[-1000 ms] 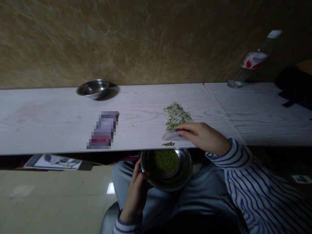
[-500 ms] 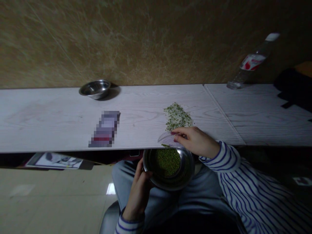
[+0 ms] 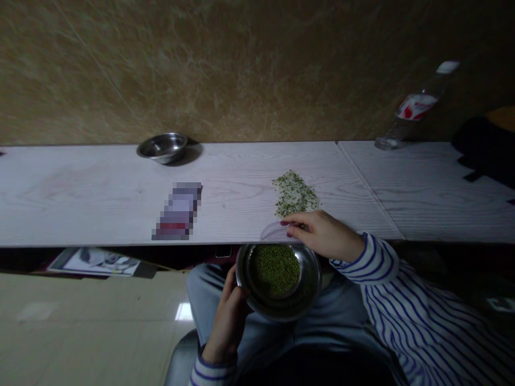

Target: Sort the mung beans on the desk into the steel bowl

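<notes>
A steel bowl (image 3: pixel 309 284) with green beans (image 3: pixel 278 269) inside sits over my lap, just below the table edge. My left hand (image 3: pixel 232 308) grips its left rim. My right hand (image 3: pixel 317 229) pinches a clear, purplish plastic piece (image 3: pixel 274 231) at the table's front edge, above the bowl. Beyond my right fingers, a patch of green and whitish bits (image 3: pixel 295 193) lies spread on the table.
A second steel bowl (image 3: pixel 163 147) stands near the wall at the left. A pixelated flat object (image 3: pixel 177 212) lies in front of it. A clear bottle (image 3: pixel 416 107) stands at the right, beside a dark item (image 3: pixel 483 145) on the pale table (image 3: pixel 237 161).
The few green beans beside the plastic piece at the table edge are gone from there. My hands keep nearly the same places, and the view has shifted slightly.
</notes>
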Demonstrator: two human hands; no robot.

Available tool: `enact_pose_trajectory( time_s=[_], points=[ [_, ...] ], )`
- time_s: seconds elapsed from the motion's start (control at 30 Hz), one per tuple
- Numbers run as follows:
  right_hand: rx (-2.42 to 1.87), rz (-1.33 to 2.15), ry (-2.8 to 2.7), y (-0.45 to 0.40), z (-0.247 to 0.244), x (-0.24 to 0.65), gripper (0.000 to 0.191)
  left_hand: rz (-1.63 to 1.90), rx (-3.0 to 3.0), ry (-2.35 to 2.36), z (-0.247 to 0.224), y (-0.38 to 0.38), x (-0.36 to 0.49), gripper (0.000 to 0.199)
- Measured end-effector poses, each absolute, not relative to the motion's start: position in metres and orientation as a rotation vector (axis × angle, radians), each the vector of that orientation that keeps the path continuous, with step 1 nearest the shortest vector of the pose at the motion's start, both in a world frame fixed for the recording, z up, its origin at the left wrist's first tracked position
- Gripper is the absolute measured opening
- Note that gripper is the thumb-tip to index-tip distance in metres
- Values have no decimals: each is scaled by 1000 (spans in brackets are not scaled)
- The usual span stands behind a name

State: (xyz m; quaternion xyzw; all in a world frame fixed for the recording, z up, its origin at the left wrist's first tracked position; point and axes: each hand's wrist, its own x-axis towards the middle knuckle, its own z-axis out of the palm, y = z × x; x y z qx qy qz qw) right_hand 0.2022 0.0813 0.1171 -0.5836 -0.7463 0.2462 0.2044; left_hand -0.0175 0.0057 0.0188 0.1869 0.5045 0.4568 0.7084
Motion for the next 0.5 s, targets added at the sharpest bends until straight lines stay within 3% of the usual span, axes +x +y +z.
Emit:
enact_pose_trajectory(
  time_s=[0.5],
  points=[
    [-1631,714,-1709,49,124,247,30,1001,428,1139,3,-15,-14,64]
  ],
)
